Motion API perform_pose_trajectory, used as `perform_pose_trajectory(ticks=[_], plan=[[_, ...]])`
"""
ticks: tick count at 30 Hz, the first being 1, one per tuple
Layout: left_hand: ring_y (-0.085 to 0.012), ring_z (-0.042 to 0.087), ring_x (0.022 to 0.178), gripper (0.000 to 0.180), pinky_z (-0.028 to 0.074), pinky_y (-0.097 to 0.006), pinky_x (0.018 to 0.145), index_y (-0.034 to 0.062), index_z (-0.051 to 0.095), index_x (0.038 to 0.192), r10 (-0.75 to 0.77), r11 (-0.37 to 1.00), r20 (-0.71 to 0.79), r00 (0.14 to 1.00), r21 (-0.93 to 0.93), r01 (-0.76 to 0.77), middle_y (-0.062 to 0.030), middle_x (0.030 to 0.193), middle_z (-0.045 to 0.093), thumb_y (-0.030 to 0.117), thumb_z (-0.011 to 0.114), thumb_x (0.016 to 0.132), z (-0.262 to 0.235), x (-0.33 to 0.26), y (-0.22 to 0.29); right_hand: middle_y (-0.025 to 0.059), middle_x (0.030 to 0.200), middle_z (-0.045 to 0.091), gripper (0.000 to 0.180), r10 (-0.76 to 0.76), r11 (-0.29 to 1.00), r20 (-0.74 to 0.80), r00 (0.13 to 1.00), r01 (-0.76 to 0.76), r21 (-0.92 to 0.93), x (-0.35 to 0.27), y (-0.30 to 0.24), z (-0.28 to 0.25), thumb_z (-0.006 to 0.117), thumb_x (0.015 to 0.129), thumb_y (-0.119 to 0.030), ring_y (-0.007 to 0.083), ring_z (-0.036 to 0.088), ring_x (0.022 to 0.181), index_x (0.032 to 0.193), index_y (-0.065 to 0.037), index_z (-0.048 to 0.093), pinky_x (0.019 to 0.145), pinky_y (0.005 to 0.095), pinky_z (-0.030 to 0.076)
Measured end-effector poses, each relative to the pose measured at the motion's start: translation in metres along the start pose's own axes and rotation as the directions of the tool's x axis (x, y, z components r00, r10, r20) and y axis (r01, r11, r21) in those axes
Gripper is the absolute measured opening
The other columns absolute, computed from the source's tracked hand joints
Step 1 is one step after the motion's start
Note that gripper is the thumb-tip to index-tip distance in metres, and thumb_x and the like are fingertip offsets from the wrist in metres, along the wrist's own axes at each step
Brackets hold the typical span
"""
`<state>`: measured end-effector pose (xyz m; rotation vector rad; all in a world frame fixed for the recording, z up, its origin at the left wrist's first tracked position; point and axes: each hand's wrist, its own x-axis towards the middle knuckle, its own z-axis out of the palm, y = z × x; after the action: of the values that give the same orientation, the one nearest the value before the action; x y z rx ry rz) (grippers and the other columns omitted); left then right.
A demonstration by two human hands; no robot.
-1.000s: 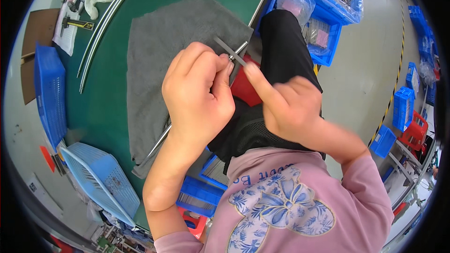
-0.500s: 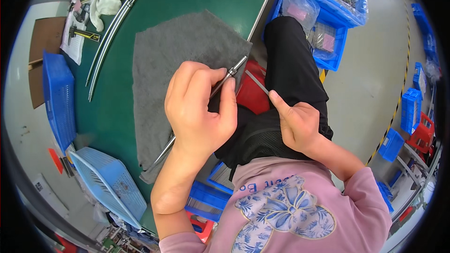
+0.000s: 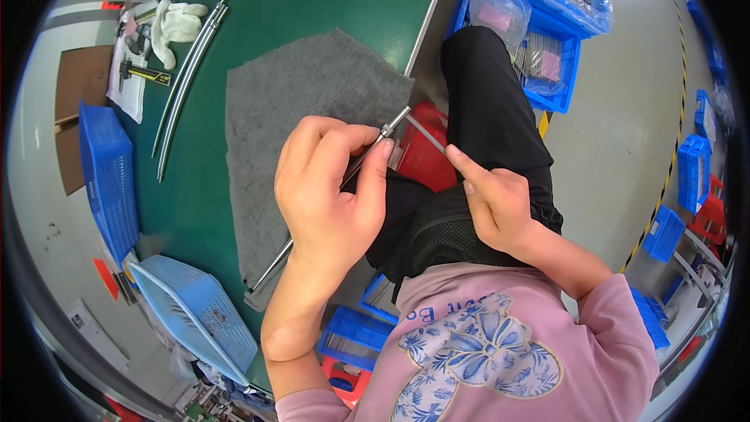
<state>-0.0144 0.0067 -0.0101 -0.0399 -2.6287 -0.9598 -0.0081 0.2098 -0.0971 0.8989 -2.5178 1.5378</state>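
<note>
My left hand (image 3: 328,180) pinches a long thin metal rod (image 3: 271,266) between thumb and fingers. The rod slants under my palm, and its collared tip (image 3: 396,120) sticks out past my fingertips. In my right hand (image 3: 500,199) is a slim grey metal strip (image 3: 426,134), the index finger stretched along it. The strip's far end meets the rod's tip or lies very close to it; I cannot tell whether they touch. Beneath my left hand a grey cloth (image 3: 301,70) covers part of the green table (image 3: 383,0).
Two long metal rods (image 3: 187,78), a white glove (image 3: 176,25) and a yellow-black tool (image 3: 148,73) lie at the far left. Blue baskets (image 3: 105,180) line the left edge. Blue bins (image 3: 566,94) of metal parts stand beyond my leg. A red surface (image 3: 430,160) shows below the strip.
The strip's far end has come up to the rod's tip, where a gap showed before. My left hand has shifted slightly down, and the whole view has moved a little.
</note>
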Motion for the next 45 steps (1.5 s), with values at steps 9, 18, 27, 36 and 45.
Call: perform_pose_trajectory(ticks=[9,18,27,36,45], plan=[[-0.0221,0.056,0.064,0.018,0.044,-0.033,0.055,0.0043,0.069,0.083,0.126,0.988,-0.067,0.990,0.093,-0.119,-0.0062,0.076,0.058,-0.001,0.077,0.068,0.002,-0.003,-0.008,0.0066,0.061,0.054,0.049,-0.171,0.985,-0.073,0.983,0.171,-0.011,0.004,-0.008,-0.009,0.054,0.075,0.012,0.0202,0.047,0.045,0.124,0.009,0.059,0.048,0.0303,0.038],[-0.0218,0.053,0.061,0.020,0.043,-0.032,0.053,0.0029,0.069,0.085,0.214,0.966,-0.097,0.972,0.169,-0.195,-0.0062,0.076,0.057,-0.002,0.077,0.067,0.003,0.000,-0.008,0.0046,0.060,0.054,0.052,-0.245,0.967,-0.064,0.967,0.240,-0.087,0.016,-0.012,-0.001,0.057,0.067,0.011,0.0184,0.048,0.043,0.119,0.008,0.063,0.048,0.0292,0.038],[-0.0220,0.055,0.062,0.017,0.043,-0.032,0.053,0.0026,0.068,0.082,0.153,0.986,-0.107,0.982,0.076,-0.146,-0.0056,0.074,0.057,-0.002,0.076,0.067,0.004,0.000,-0.010,0.0037,0.054,0.048,0.058,-0.252,0.950,-0.030,0.967,0.241,-0.201,0.015,-0.014,0.003,0.055,0.062,0.011,0.0193,0.045,0.042,0.119,0.007,0.063,0.048,0.0299,0.038],[-0.0221,0.055,0.062,0.018,0.044,-0.033,0.053,0.0021,0.068,0.082,0.199,0.976,-0.095,0.975,0.107,-0.189,-0.0057,0.074,0.057,-0.003,0.076,0.067,0.002,0.002,-0.010,0.0028,0.054,0.045,0.059,-0.298,0.935,-0.034,0.954,0.284,-0.213,0.015,-0.005,0.004,0.055,0.062,0.011,0.0188,0.043,0.042,0.120,0.007,0.063,0.048,0.0296,0.038],[-0.0240,0.053,0.062,0.017,0.044,-0.034,0.054,0.0017,0.063,0.076,0.228,0.971,-0.088,0.970,0.091,-0.220,-0.0066,0.074,0.056,-0.006,0.074,0.066,0.005,0.004,-0.010,0.0012,0.053,0.040,0.061,-0.311,0.904,0.035,0.950,0.307,-0.297,0.044,-0.018,0.001,0.058,0.059,0.007,0.0171,0.041,0.042,0.120,0.003,0.064,0.047,0.0289,0.036]])
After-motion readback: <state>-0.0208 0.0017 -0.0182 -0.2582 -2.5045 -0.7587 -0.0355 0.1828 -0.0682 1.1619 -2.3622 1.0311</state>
